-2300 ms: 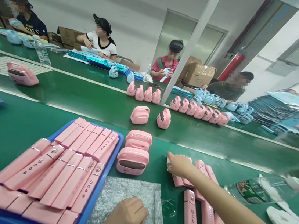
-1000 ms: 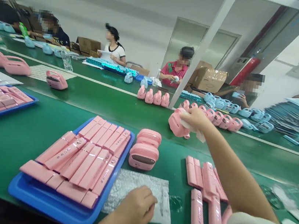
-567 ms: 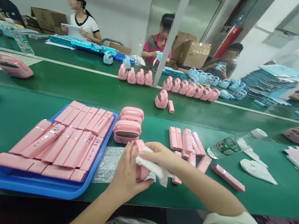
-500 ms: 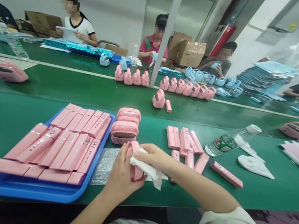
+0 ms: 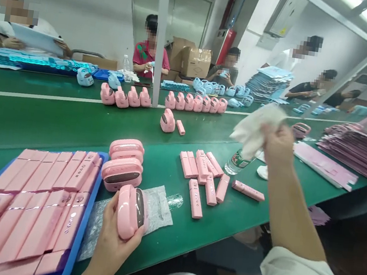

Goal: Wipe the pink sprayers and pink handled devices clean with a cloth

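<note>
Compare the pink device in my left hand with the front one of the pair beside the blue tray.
The held device is gripped in the left hand; the front device rests on the table. The held device's dark panel faces right, the front device's towards you. Both are glossy pink.

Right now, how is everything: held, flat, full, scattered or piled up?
Left hand, gripping
Pink gadget, held
Right hand, raised, gripping
White cloth, crumpled, held up
Blue tray, full
Loose pink bars, scattered
Plastic wrap, lying flat
Bottle, partly hidden
Pink sheets, piled up
</note>
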The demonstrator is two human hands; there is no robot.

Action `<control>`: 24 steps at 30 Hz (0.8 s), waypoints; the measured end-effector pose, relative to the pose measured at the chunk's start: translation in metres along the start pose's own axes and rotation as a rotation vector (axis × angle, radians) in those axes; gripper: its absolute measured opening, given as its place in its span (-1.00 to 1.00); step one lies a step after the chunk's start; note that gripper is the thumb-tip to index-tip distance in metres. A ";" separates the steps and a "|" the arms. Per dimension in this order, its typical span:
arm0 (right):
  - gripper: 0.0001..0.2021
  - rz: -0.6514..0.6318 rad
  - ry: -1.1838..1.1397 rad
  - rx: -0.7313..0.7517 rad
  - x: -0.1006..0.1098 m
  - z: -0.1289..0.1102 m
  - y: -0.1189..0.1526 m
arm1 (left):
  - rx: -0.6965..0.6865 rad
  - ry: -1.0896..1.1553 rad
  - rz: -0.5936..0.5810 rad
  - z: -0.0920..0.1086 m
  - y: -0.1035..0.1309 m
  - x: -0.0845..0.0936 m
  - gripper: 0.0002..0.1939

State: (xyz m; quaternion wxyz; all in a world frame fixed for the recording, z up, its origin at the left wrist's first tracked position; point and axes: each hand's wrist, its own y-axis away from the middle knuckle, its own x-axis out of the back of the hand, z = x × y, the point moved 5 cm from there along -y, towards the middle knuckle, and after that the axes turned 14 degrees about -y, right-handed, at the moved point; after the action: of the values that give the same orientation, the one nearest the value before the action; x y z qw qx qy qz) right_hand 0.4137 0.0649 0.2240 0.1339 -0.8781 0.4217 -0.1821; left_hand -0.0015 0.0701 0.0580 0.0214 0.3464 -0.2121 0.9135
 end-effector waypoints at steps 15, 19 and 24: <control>-0.79 0.196 0.442 0.192 0.031 0.077 -0.027 | 0.020 -0.030 0.081 0.003 0.001 0.004 -0.23; -0.67 0.228 0.342 0.264 0.023 0.087 -0.028 | -0.021 -0.043 0.104 0.002 0.002 0.001 -0.30; -0.62 0.368 0.182 0.229 0.030 0.107 -0.037 | -0.040 -0.056 0.156 -0.003 0.003 -0.001 -0.27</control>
State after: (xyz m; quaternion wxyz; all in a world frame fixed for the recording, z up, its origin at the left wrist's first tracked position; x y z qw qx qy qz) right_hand 0.5032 0.0728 0.1487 0.2252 -0.7454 0.5617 -0.2796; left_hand -0.0035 0.0682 0.0544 -0.0489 0.3539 -0.2571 0.8979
